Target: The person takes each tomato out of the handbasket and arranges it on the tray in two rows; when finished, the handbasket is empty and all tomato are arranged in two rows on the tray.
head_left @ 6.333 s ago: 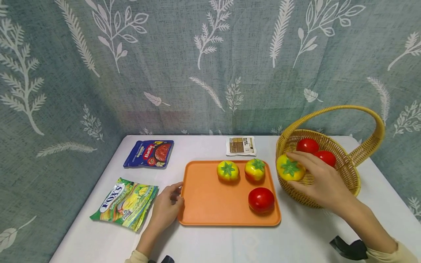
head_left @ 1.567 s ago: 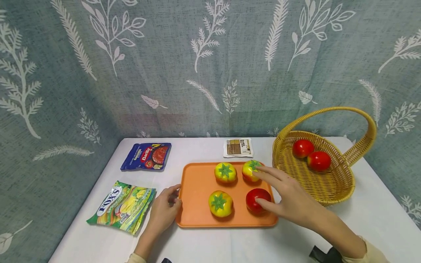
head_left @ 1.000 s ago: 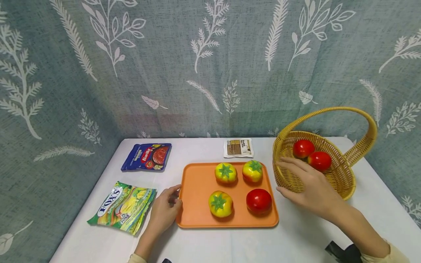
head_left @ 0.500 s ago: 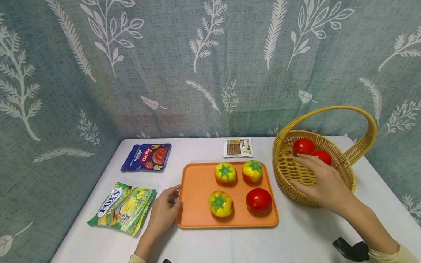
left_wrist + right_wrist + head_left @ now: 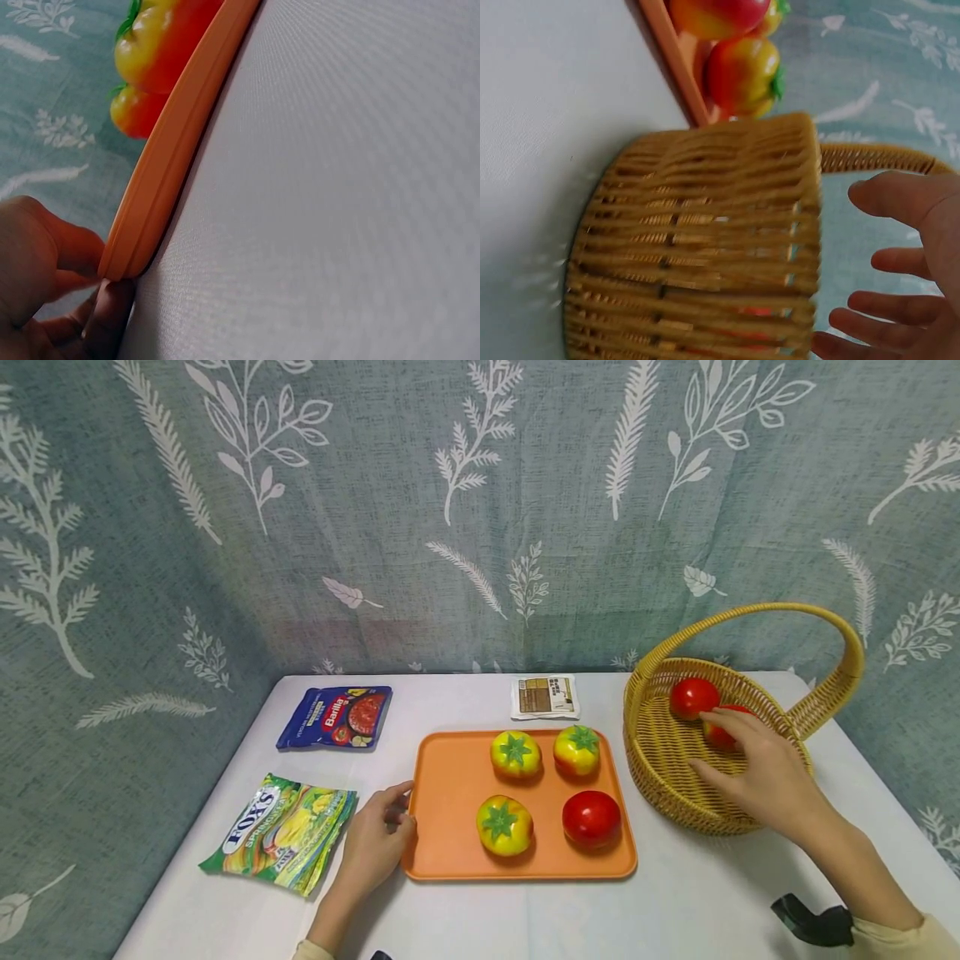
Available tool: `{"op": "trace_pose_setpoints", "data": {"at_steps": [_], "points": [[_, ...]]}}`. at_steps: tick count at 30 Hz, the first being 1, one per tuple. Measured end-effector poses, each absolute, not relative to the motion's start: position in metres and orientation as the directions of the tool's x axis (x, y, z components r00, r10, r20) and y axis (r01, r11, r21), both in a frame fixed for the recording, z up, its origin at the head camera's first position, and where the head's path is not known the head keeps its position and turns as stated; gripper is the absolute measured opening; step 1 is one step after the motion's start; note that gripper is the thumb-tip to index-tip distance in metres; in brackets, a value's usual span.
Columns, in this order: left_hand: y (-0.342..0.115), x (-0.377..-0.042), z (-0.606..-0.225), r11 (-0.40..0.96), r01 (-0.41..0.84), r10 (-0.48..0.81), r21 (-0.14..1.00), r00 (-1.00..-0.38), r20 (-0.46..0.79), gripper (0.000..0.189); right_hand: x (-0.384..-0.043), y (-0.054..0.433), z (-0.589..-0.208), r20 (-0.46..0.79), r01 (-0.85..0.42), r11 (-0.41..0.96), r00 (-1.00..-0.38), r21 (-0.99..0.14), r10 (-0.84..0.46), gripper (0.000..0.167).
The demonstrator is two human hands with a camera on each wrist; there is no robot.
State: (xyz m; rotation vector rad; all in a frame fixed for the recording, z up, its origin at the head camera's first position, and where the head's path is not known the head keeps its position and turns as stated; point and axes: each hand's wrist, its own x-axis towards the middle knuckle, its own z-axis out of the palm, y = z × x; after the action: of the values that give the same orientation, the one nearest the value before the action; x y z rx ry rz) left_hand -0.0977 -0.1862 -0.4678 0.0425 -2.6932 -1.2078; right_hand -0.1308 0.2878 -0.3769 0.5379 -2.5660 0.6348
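My left hand (image 5: 378, 831) grips the left rim of the orange tray (image 5: 450, 852); in the left wrist view, fingers lie on both sides of the tray's corner (image 5: 124, 259). Several tomato-like toy fruits lie on the tray: yellow ones with green star leaves, such as the front one (image 5: 505, 825), and a glossy red one (image 5: 591, 819). Over the wicker basket (image 5: 667, 793) my right hand (image 5: 765, 768) is spread, thumb apart from fingers, holding nothing. Its fingertips overlap a red toy fruit (image 5: 722, 739) in the basket, partly hidden by them. Another red fruit (image 5: 694, 698) lies behind it.
The basket's tall handle (image 5: 780, 607) arches above the right hand. A blue Barilla pouch (image 5: 333, 717) and a green Fox's bag (image 5: 281, 831) lie left of the tray. A small white packet (image 5: 544, 697) lies behind it, near the patterned curtain (image 5: 450, 577).
The right hand earlier held a yellow toy fruit at the basket; that fruit now lies on the tray's front middle. The right hand has returned rightward over the basket. The left hand stays put.
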Motion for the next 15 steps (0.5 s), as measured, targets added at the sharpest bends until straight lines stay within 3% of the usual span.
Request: {"op": "trace_pose_setpoints", "data": {"at_steps": [15], "points": [[-0.186, -0.097, -0.468, 0.662, 0.055, -0.109, 0.747, -0.98, 0.169, 0.05, -0.149, 0.314, -0.391, 0.466, -0.391, 0.852, -0.861, -0.348, -0.205, 0.06]]}}
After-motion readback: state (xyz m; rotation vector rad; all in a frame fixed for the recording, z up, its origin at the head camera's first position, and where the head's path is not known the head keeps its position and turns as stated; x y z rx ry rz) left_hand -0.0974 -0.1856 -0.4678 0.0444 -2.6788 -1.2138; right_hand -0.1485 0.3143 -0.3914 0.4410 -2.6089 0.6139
